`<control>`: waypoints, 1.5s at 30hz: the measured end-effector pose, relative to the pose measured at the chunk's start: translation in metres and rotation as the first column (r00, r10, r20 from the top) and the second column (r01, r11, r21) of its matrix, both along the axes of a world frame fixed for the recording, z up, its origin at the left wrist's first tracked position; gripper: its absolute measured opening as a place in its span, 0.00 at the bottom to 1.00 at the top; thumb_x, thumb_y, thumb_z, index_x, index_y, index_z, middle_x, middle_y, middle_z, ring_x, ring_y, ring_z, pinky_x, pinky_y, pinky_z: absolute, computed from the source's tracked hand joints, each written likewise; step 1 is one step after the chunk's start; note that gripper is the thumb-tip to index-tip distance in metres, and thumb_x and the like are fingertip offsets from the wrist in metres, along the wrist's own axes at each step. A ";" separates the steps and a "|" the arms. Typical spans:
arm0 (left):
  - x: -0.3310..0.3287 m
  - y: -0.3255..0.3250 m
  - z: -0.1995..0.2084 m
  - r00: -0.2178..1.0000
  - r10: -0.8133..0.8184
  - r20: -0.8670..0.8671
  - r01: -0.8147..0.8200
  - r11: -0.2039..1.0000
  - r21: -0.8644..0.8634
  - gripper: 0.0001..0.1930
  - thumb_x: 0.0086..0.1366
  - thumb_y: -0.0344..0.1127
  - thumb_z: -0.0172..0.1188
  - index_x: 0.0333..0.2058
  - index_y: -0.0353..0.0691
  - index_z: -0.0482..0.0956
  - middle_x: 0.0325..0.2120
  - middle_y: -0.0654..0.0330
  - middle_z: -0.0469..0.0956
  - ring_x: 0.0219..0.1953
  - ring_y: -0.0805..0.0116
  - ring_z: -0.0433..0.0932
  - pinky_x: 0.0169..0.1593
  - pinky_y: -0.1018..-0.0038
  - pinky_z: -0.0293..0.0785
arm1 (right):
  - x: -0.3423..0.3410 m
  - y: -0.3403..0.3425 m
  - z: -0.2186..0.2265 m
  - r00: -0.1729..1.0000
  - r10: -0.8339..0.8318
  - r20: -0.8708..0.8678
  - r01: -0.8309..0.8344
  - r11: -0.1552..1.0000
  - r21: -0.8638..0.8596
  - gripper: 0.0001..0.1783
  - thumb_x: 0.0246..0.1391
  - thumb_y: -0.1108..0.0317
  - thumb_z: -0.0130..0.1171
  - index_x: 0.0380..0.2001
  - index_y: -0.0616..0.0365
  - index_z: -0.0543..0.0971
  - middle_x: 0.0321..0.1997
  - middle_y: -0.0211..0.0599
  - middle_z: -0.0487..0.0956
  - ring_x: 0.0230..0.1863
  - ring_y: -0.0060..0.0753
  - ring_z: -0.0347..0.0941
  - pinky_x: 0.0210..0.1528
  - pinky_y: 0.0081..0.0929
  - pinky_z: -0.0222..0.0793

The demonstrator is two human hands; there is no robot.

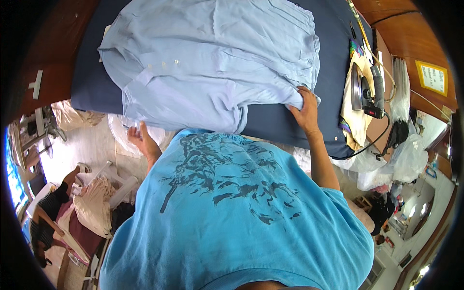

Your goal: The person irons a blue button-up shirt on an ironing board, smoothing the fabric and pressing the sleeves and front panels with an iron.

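Note:
A light blue buttoned garment [193,53], wrinkled in places, lies spread across the dark blue padded table [270,121]. Its near edge hangs toward my body, and gathers show along its right edge. My right hand [307,113] grips the cloth at the near right corner, thumb below and fingers on top. Just off the garment's near left edge is my left hand [145,143], thumb raised and fingers apart, holding nothing that I can see.
An iron [365,92] rests on a cream cloth [357,116] at the table's right, its black cord looping below. Clear plastic bags [408,157] hang beyond. At lower left, another person [46,217] sits near piled beige cloth [94,205]. Wooden panels flank the table.

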State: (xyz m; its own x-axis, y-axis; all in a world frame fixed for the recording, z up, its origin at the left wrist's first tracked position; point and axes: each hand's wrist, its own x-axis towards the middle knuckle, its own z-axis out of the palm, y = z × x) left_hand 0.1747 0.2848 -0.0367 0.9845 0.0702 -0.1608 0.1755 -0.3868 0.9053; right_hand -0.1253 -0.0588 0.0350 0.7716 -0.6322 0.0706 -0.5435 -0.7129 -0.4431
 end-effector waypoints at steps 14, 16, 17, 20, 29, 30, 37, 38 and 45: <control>0.027 0.069 0.095 0.938 -0.343 -0.044 0.345 0.928 0.139 0.16 0.57 0.36 0.60 0.42 0.33 0.74 0.34 0.56 0.78 0.37 0.67 0.77 0.40 0.73 0.71 | -0.092 0.016 0.046 0.966 0.206 -0.158 -0.217 0.975 -0.053 0.16 0.35 0.70 0.60 0.34 0.57 0.77 0.47 0.37 0.75 0.50 0.44 0.68 0.49 0.35 0.64; 0.031 0.073 0.096 0.839 -0.541 -0.057 0.507 0.739 0.444 0.20 0.59 0.42 0.57 0.46 0.35 0.71 0.37 0.51 0.77 0.40 0.59 0.76 0.43 0.68 0.70 | -0.107 0.028 0.040 0.934 0.251 -0.255 -0.169 0.938 0.304 0.16 0.42 0.60 0.61 0.34 0.57 0.78 0.42 0.37 0.77 0.46 0.41 0.71 0.44 0.35 0.66; 0.028 0.061 0.101 0.844 -0.527 -0.098 0.501 0.709 0.497 0.21 0.60 0.44 0.56 0.46 0.36 0.71 0.38 0.50 0.76 0.41 0.58 0.76 0.44 0.67 0.69 | -0.088 0.030 0.066 0.941 0.142 -0.306 0.006 0.899 0.437 0.21 0.47 0.51 0.59 0.35 0.59 0.78 0.38 0.37 0.78 0.37 0.36 0.74 0.38 0.32 0.68; 0.067 0.038 0.090 0.832 -0.538 0.133 0.360 0.707 0.609 0.24 0.60 0.50 0.53 0.50 0.41 0.69 0.44 0.50 0.73 0.47 0.52 0.72 0.48 0.63 0.67 | -0.044 -0.008 0.072 0.954 -0.266 -0.140 0.292 0.929 0.225 0.21 0.49 0.52 0.57 0.35 0.60 0.78 0.33 0.39 0.79 0.30 0.32 0.75 0.34 0.27 0.67; 0.188 -0.175 0.090 0.675 -0.658 0.335 0.223 0.614 0.757 0.26 0.60 0.51 0.52 0.52 0.44 0.67 0.50 0.55 0.69 0.53 0.52 0.67 0.51 0.60 0.67 | 0.081 -0.196 -0.027 0.748 -0.611 0.261 0.632 0.775 0.002 0.24 0.51 0.51 0.55 0.47 0.54 0.74 0.48 0.45 0.74 0.48 0.49 0.70 0.51 0.39 0.64; 0.205 -0.192 0.080 0.714 -0.612 0.341 0.165 0.620 0.767 0.25 0.60 0.51 0.52 0.53 0.44 0.67 0.50 0.55 0.69 0.53 0.52 0.67 0.51 0.60 0.67 | 0.088 -0.196 -0.031 0.795 -0.575 0.192 0.599 0.794 -0.103 0.24 0.51 0.51 0.55 0.46 0.55 0.74 0.47 0.45 0.74 0.47 0.50 0.70 0.50 0.40 0.64; 0.251 -0.289 0.037 0.612 -0.784 0.104 0.395 0.417 0.819 0.27 0.60 0.55 0.50 0.51 0.43 0.68 0.42 0.52 0.75 0.48 0.52 0.72 0.50 0.59 0.68 | 0.091 -0.267 -0.044 0.756 -0.635 0.158 0.654 0.721 -0.228 0.15 0.54 0.58 0.51 0.39 0.57 0.72 0.40 0.46 0.74 0.43 0.53 0.70 0.44 0.43 0.65; 0.254 -0.293 0.031 0.599 -0.781 0.173 0.375 0.465 0.802 0.25 0.60 0.55 0.49 0.49 0.43 0.68 0.40 0.52 0.76 0.46 0.51 0.73 0.49 0.59 0.68 | 0.095 -0.276 -0.040 0.749 -0.644 0.158 0.663 0.721 -0.201 0.15 0.54 0.58 0.51 0.39 0.57 0.72 0.41 0.46 0.74 0.43 0.52 0.70 0.44 0.43 0.65; 0.280 -0.334 0.023 0.525 -0.816 0.240 0.362 0.470 0.805 0.20 0.63 0.53 0.45 0.44 0.46 0.70 0.39 0.52 0.77 0.43 0.49 0.75 0.43 0.56 0.70 | 0.104 -0.275 -0.051 0.874 -0.463 0.149 0.485 0.807 -0.338 0.14 0.56 0.57 0.48 0.39 0.55 0.69 0.37 0.51 0.77 0.41 0.54 0.72 0.40 0.44 0.67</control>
